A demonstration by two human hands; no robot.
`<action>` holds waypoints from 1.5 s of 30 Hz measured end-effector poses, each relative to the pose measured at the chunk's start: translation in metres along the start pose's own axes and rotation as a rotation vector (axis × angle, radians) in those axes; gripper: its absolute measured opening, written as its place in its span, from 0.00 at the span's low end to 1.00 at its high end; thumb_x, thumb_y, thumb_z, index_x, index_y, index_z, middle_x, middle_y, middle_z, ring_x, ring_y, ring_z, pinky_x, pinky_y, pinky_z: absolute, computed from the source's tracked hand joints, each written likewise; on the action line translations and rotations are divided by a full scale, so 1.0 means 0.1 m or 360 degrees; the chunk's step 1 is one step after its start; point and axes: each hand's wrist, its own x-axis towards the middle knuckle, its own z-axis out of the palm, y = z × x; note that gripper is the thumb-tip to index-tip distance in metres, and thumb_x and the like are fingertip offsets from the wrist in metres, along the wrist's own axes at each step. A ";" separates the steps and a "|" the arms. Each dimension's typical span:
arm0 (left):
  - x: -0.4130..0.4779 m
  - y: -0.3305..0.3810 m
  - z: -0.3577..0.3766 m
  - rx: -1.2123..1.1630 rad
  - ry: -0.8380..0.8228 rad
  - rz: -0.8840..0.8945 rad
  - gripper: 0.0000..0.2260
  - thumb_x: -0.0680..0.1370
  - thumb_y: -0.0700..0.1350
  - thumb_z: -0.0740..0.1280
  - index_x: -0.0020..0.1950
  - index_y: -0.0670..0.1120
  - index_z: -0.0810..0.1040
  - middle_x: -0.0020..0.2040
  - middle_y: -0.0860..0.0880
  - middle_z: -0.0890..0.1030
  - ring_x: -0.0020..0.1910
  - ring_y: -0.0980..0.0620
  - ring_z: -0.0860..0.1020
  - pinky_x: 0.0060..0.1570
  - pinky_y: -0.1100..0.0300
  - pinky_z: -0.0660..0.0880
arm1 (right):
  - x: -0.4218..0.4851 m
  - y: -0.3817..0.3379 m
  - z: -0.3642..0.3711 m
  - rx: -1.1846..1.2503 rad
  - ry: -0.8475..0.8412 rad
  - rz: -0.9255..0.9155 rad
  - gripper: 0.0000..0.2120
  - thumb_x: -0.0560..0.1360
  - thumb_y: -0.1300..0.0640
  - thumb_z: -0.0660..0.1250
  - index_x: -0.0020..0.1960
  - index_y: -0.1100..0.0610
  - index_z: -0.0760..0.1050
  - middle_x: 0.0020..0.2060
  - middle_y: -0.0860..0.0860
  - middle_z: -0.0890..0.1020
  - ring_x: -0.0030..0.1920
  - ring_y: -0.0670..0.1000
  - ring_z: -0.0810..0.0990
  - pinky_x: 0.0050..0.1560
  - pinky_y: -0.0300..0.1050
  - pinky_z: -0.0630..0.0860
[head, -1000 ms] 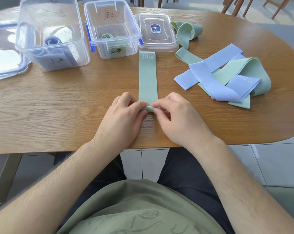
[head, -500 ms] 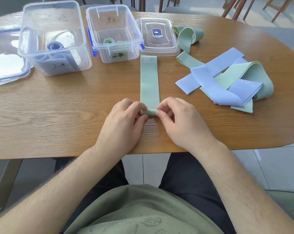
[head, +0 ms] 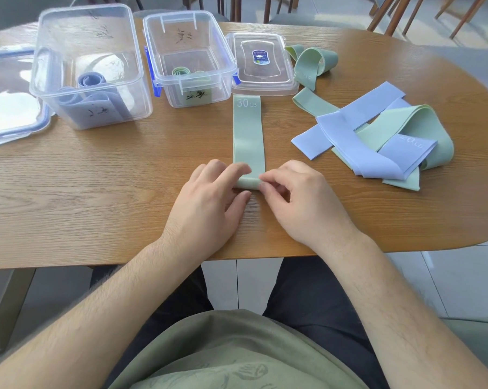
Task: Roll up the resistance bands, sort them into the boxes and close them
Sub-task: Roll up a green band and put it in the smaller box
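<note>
A green band marked 30 LB [head: 247,136] lies flat on the wooden table [head: 96,186], pointing away from me. Its near end is curled into a small roll. My left hand [head: 209,203] and my right hand [head: 298,203] pinch that roll from either side. A clear box [head: 88,66] at the far left holds rolled purple bands. The smaller clear box [head: 189,57] beside it holds a rolled green band. Its lid [head: 261,63] lies flat to its right.
A loose heap of purple and green bands [head: 377,141] lies at the right. Another green band [head: 311,64] is crumpled behind it. A large blue-rimmed lid [head: 9,99] rests at the far left edge. Chair legs stand beyond the table.
The rolled end of the green band has grown slightly and both hands have shifted a little forward with it.
</note>
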 end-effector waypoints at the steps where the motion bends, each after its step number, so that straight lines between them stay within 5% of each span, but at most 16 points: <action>1: 0.01 -0.01 0.00 0.0004 -0.0001 0.0000 0.11 0.78 0.46 0.71 0.60 0.47 0.79 0.48 0.50 0.75 0.49 0.46 0.74 0.53 0.52 0.74 | 0.01 0.00 0.00 -0.0009 -0.0002 -0.0002 0.10 0.81 0.52 0.65 0.57 0.53 0.83 0.46 0.48 0.78 0.46 0.47 0.77 0.49 0.46 0.77; 7: 0.04 -0.03 0.04 0.0038 0.0035 -0.0031 0.07 0.80 0.43 0.70 0.57 0.45 0.81 0.48 0.47 0.75 0.49 0.43 0.76 0.52 0.48 0.76 | 0.01 -0.02 0.01 0.0032 -0.0043 0.0026 0.14 0.78 0.55 0.69 0.62 0.47 0.72 0.45 0.43 0.76 0.47 0.44 0.75 0.47 0.40 0.75; 12: 0.05 -0.06 0.04 0.0018 0.0000 -0.0036 0.09 0.79 0.46 0.71 0.58 0.47 0.80 0.49 0.48 0.74 0.50 0.45 0.75 0.53 0.51 0.75 | 0.03 0.01 0.04 -0.0012 -0.0038 0.0008 0.07 0.79 0.54 0.68 0.56 0.48 0.76 0.46 0.43 0.75 0.48 0.44 0.74 0.50 0.42 0.76; 28: 0.08 -0.08 0.02 -0.0038 -0.0003 -0.0029 0.10 0.79 0.44 0.70 0.60 0.49 0.79 0.49 0.51 0.74 0.50 0.48 0.75 0.53 0.52 0.75 | 0.10 0.08 0.02 0.0001 -0.0050 -0.0021 0.09 0.81 0.50 0.65 0.58 0.50 0.81 0.47 0.45 0.77 0.48 0.44 0.76 0.49 0.45 0.78; 33: 0.18 -0.14 0.03 -0.0014 0.0007 0.0000 0.08 0.79 0.45 0.70 0.58 0.47 0.81 0.47 0.50 0.73 0.48 0.47 0.75 0.51 0.50 0.76 | 0.11 0.06 0.03 -0.0004 0.0004 -0.0051 0.10 0.82 0.52 0.63 0.63 0.48 0.74 0.44 0.44 0.76 0.46 0.45 0.75 0.47 0.46 0.78; 45: 0.33 -0.22 0.03 -0.0068 -0.0096 0.0070 0.12 0.75 0.49 0.72 0.57 0.47 0.81 0.49 0.50 0.73 0.47 0.49 0.76 0.49 0.56 0.75 | 0.13 0.14 0.13 0.0064 0.0129 -0.0020 0.08 0.78 0.52 0.70 0.57 0.48 0.79 0.46 0.42 0.76 0.46 0.44 0.76 0.46 0.41 0.77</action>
